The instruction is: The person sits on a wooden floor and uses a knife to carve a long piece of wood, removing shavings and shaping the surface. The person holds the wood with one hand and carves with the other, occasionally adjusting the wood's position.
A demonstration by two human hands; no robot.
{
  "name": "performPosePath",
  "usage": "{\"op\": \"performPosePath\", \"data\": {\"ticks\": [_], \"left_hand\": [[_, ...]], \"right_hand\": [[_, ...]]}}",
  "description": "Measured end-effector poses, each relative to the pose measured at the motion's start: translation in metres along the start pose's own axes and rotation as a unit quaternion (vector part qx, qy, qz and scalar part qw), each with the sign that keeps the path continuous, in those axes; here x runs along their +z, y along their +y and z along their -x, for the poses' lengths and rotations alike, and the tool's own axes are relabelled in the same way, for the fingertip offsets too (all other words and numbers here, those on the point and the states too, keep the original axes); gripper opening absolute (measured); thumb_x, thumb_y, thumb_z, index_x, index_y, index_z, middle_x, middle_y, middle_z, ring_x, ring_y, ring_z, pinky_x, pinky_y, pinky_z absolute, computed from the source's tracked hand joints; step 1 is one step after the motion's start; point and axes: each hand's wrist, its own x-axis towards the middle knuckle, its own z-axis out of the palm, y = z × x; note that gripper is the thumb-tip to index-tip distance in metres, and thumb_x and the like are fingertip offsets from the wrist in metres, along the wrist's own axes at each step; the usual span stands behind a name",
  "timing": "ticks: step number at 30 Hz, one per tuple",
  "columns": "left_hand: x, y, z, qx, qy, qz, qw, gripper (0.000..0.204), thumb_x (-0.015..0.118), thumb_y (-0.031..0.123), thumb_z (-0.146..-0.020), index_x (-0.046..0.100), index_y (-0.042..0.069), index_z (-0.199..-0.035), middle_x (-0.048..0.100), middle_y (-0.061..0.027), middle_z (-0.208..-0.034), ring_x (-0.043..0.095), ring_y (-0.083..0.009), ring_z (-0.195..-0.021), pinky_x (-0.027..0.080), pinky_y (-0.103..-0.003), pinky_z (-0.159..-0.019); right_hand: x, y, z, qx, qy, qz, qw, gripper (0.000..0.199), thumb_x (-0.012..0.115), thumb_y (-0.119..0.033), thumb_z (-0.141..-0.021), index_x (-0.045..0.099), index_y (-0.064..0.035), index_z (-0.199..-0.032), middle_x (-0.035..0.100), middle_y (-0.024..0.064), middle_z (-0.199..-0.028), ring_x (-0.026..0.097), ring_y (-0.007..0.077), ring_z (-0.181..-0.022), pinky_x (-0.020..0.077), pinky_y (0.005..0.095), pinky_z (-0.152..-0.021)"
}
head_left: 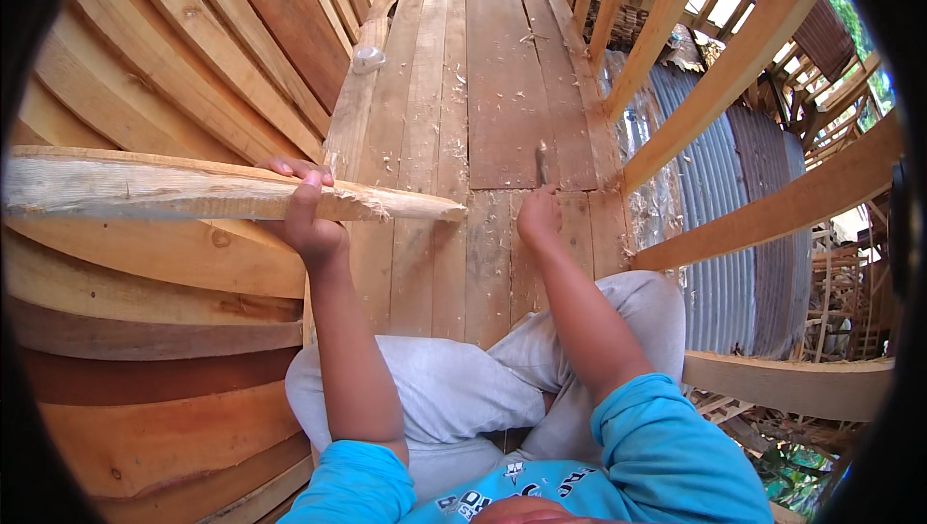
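My left hand (311,220) is wrapped round a pale wooden pole (145,186), thumb on top. The pole comes in from the left edge and narrows to a roughly hewn tip over the planks. My right hand (539,217) is closed in a fist to the right of that tip, apart from it. From the fist a short, narrow, dark tool like a knife blade (541,165) points away from me; its handle is hidden in my fingers and its exact kind is unclear. I sit with folded legs in light grey trousers (435,379).
Wood shavings lie scattered over the plank floor (415,118). A small clear plastic item (368,60) rests at the far left. Board walling (154,263) rises on my left. On the right, slanted wooden posts (724,70) form an open side, with corrugated metal sheets (719,215) below.
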Motion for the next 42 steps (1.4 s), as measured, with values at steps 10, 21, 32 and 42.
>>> {"op": "performPosePath", "data": {"ticks": [10, 21, 32, 42], "left_hand": [[-0.004, 0.002, 0.001, 0.008, -0.036, -0.006, 0.999, 0.032, 0.064, -0.001, -0.069, 0.047, 0.006, -0.096, 0.050, -0.0056, -0.080, 0.054, -0.0154, -0.069, 0.051, -0.031, -0.069], [0.003, 0.001, 0.006, 0.013, -0.061, -0.005, 0.998, 0.036, 0.066, -0.005, -0.067, 0.047, 0.006, -0.096, 0.050, -0.0051, -0.081, 0.054, -0.0132, -0.073, 0.050, -0.029, -0.074], [0.013, 0.005, 0.010, 0.000, -0.075, -0.011, 0.997, 0.031, 0.061, -0.002, -0.071, 0.046, 0.007, -0.096, 0.049, -0.0052, -0.078, 0.053, -0.0167, -0.072, 0.048, -0.032, -0.073], [0.006, 0.001, 0.004, 0.022, -0.076, -0.004, 0.997, 0.029, 0.062, -0.001, -0.070, 0.047, 0.004, -0.094, 0.046, -0.0049, -0.084, 0.053, -0.0147, -0.072, 0.052, -0.032, -0.069]], "right_hand": [[-0.052, -0.021, 0.048, -0.112, -0.093, 0.109, 0.983, 0.031, 0.067, -0.018, -0.089, 0.060, 0.0017, -0.113, 0.069, 0.0228, -0.103, 0.068, 0.0392, -0.097, 0.0538, 0.0496, -0.085], [0.018, -0.024, 0.028, -0.282, -0.029, -0.021, 0.959, 0.033, 0.066, -0.025, -0.089, 0.070, -0.0250, -0.122, 0.072, 0.0166, -0.091, 0.069, 0.0364, -0.086, 0.0535, 0.0468, -0.075], [0.037, -0.010, 0.006, -0.283, -0.053, 0.079, 0.954, 0.024, 0.061, -0.020, -0.088, 0.075, -0.0229, -0.107, 0.071, 0.0157, -0.089, 0.068, 0.0361, -0.085, 0.0523, 0.0500, -0.075], [-0.088, 0.000, -0.024, -0.110, 0.125, -0.031, 0.985, 0.022, 0.078, -0.030, -0.081, 0.076, -0.0105, -0.091, 0.073, 0.0140, -0.088, 0.071, 0.0338, -0.085, 0.0551, 0.0444, -0.075]]}}
